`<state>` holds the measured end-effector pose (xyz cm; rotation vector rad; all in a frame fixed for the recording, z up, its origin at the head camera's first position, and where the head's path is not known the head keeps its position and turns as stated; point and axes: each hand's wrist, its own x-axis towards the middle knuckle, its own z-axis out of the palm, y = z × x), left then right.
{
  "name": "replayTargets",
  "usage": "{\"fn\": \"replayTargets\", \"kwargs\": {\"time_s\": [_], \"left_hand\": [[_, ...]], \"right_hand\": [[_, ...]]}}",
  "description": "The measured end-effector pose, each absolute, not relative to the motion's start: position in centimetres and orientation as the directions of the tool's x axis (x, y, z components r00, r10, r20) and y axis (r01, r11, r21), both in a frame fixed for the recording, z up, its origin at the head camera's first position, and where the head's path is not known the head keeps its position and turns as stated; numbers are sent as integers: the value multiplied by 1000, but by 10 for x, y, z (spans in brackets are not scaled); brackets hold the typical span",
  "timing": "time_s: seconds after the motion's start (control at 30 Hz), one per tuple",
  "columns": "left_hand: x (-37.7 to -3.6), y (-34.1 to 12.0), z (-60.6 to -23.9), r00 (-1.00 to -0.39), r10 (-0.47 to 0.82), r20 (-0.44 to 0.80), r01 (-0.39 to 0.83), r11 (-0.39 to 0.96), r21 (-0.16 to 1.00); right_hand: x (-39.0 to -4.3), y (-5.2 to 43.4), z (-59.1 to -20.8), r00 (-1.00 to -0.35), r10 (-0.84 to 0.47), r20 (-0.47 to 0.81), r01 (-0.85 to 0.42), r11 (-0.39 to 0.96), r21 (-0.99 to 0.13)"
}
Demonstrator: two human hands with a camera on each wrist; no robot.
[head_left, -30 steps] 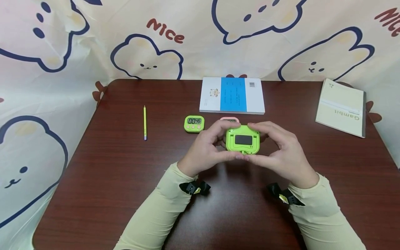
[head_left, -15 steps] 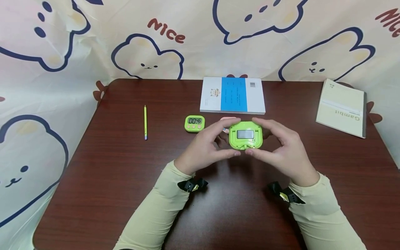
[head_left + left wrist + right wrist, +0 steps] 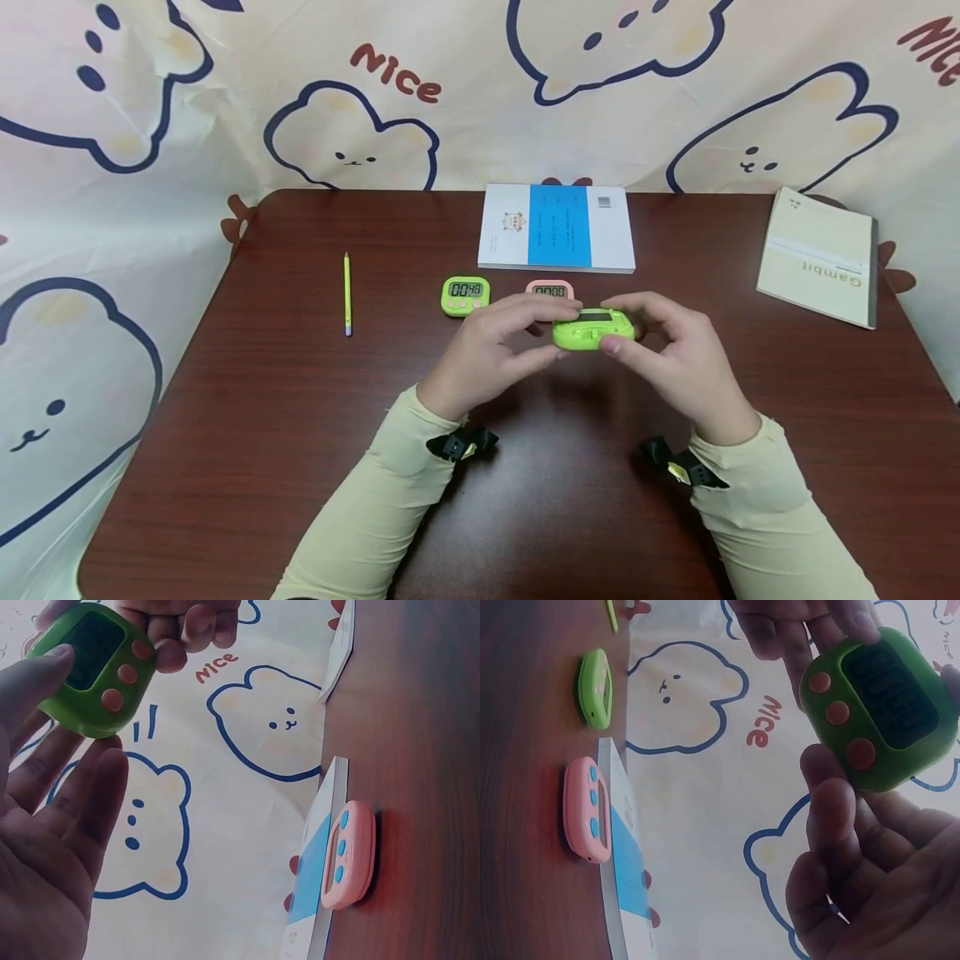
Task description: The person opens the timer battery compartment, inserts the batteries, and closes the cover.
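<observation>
Between both hands, above the table, is a green timer [image 3: 592, 332] tilted so its edge shows in the head view. Its dark screen and orange buttons show in both wrist views. My left hand [image 3: 491, 358] holds its left end, with the thumb [image 3: 34, 679] in front of the screen in the left wrist view. The right hand [image 3: 682, 358] grips the other end, thumb at the near edge and index finger behind. Just beyond the hands lies a pink timer [image 3: 550, 288] with blue buttons, partly covered. Left of it stands a second green timer [image 3: 465, 295] reading 00:48.
A white and blue book [image 3: 557, 229] lies at the table's back edge behind the timers. To the far right rests a pale notebook [image 3: 816, 260] marked Gambit. A yellow pencil [image 3: 347, 294] lies left on the brown table [image 3: 247, 433]. A printed cloth hangs behind.
The held timer has tipped from showing its back to showing its edge. More of the pink timer now shows. The other green timer's reading went from 00:46 to 00:48.
</observation>
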<state>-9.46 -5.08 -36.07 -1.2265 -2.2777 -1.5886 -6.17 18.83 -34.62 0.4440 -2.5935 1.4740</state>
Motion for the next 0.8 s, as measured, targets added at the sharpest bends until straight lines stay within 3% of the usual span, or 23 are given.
{"fn": "replayTargets", "kwargs": {"time_s": [0.17, 0.33, 0.6, 0.8], "left_hand": [[-95, -51, -361, -657, 518, 547, 687, 113, 718], [-95, -51, -360, -710, 460, 533, 642, 112, 758], [-92, -51, -358, -869, 368, 332, 416, 179, 891], [-91, -51, -355, -921, 345, 179, 236, 130, 963]], "right_hand": [[-62, 188, -346, -953, -220, 210, -294, 489, -821], [-62, 189, -346, -930, -303, 208, -341, 503, -794], [-61, 184, -345, -892, -325, 314, -443, 488, -752], [-59, 181, -345, -876, -311, 369, -481, 511, -712]]}}
